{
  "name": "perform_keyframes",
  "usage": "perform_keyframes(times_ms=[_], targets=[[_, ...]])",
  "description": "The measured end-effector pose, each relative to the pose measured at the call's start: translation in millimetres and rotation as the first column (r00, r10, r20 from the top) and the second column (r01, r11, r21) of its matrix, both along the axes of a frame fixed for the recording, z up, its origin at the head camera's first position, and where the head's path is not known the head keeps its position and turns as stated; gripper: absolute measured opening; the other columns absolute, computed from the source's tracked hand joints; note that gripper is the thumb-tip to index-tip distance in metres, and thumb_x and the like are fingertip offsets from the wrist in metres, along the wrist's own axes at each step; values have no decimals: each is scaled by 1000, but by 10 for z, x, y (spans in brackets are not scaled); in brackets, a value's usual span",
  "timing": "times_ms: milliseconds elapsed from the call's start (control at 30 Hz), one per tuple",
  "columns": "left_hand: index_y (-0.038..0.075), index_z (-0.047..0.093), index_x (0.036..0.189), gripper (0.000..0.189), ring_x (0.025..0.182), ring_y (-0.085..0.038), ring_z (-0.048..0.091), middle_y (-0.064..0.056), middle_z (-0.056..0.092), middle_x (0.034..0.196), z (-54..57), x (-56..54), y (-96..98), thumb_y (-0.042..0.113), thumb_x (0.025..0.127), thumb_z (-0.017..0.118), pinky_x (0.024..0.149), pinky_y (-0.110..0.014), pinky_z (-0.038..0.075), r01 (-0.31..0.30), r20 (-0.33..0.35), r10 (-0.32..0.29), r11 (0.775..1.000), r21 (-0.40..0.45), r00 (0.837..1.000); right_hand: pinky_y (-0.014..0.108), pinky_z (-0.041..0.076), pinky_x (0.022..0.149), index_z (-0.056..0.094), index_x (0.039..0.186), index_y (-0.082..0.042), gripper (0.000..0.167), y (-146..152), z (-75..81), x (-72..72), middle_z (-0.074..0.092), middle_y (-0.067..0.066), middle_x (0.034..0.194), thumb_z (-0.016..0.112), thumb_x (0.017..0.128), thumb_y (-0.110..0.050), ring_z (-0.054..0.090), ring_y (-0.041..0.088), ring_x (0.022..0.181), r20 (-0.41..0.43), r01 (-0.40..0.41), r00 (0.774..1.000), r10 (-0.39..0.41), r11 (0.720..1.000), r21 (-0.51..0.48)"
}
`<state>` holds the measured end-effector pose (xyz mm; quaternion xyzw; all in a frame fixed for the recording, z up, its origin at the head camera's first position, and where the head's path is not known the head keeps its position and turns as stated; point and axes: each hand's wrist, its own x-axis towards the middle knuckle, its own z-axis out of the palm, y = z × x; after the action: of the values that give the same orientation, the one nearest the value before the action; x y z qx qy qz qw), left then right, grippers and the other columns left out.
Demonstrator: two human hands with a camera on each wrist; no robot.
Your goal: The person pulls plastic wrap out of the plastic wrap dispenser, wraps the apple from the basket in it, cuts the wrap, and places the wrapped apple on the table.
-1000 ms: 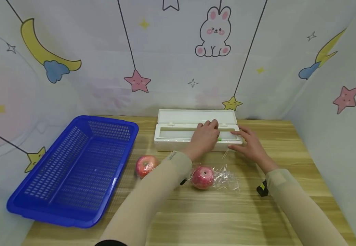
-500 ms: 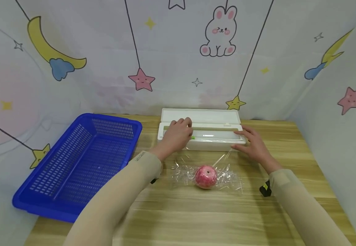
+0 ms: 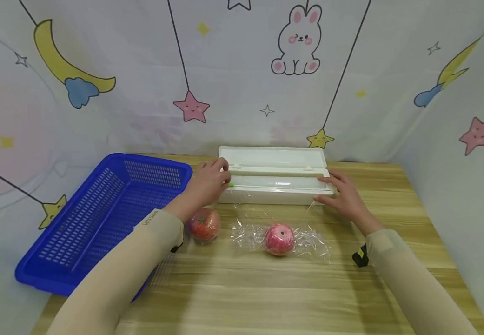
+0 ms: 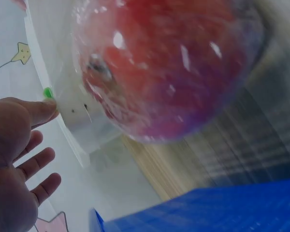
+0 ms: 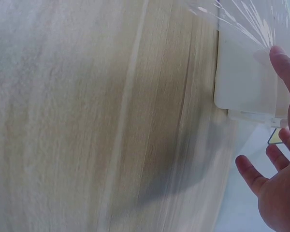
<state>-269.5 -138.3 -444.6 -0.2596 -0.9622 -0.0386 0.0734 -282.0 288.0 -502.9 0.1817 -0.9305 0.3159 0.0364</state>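
A white cling film dispenser (image 3: 271,197) stands at the back of the table, its lid raised. My left hand (image 3: 206,184) pinches the small green slider (image 4: 48,93) at the dispenser's left end, the other fingers loosely bent in the left wrist view. My right hand (image 3: 344,197) holds the right end, index finger on top and thumb on the front, over the clear film (image 5: 249,14). A pinkish-red apple (image 3: 279,239) sits on crinkled cling film (image 3: 313,242) in front of the dispenser. A red fruit (image 3: 204,226) wrapped in film lies below my left hand.
A blue plastic basket (image 3: 112,160) with slotted sides stands at the left, partly behind my left sleeve. The wooden table (image 3: 275,298) meets a cloth wall (image 3: 242,83) printed with stars and a rabbit right behind the dispenser.
My left hand has slid leftward along the dispenser with the green slider, from right of the middle to the left end. My right hand has stayed at the right end. The red fruit shows again.
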Motion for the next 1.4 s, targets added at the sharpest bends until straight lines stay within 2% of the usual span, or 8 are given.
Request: perform_keyframes(times_ms=[233,433,533,667,800,1100,1267,1400], targets=[[14,77,96,8,118,-33,62,-7,62,122,-3,37,-183,20,102,74,100,-57,52,15,-78,-14,1000,1,997,74,26,121,65,142,-2,61,-10,-10,1,36,29,165,89,90,-20,30,55,151,-1,5,1000,-5,1000,-11],[15,78,97,7,121,-34,60,-9,64,125,-1,47,-247,17,102,73,102,-57,51,-20,-95,19,1000,-18,995,73,25,121,65,142,-2,60,7,-5,1,37,29,164,89,90,-20,30,55,150,-9,4,1000,-4,1000,-20],[13,78,105,15,125,-34,58,-10,62,130,42,57,-170,25,101,70,104,-58,49,-43,-61,40,998,-39,997,74,26,120,64,142,-1,61,13,23,8,37,29,164,88,90,-21,31,55,150,-3,7,1000,-7,1000,-13],[11,75,122,42,130,-34,55,-11,59,136,86,73,5,45,98,71,109,-57,46,-79,9,80,995,-55,997,75,27,119,64,142,-2,61,21,45,9,36,30,164,88,90,-22,30,56,149,1,2,1000,-2,1000,-6],[12,72,127,58,129,-33,55,-11,58,134,48,55,146,59,94,76,111,-55,46,-68,44,73,993,-95,996,75,25,119,64,143,-2,61,12,16,-11,36,30,164,89,90,-22,30,56,149,2,-4,1000,4,1000,-8],[14,76,116,41,118,-28,58,-7,60,125,-46,10,253,49,96,79,106,-48,49,-34,-45,27,984,-173,999,74,24,121,63,145,-3,63,-1,19,-10,33,28,167,88,91,-25,27,55,152,33,5,999,-5,1000,7],[16,76,113,30,116,-26,59,-6,62,125,-56,27,254,41,98,79,104,-47,50,8,-57,-17,988,-152,998,75,27,119,65,141,-3,58,-24,48,26,38,29,163,88,90,-21,31,56,149,-48,-14,999,15,1000,21],[15,76,110,22,117,-26,60,-5,64,126,-50,52,247,34,99,79,106,-47,50,30,-66,-38,993,-113,997,74,30,118,68,124,-4,42,-81,84,56,45,28,158,88,89,-16,37,55,146,-137,-40,990,40,999,2]])
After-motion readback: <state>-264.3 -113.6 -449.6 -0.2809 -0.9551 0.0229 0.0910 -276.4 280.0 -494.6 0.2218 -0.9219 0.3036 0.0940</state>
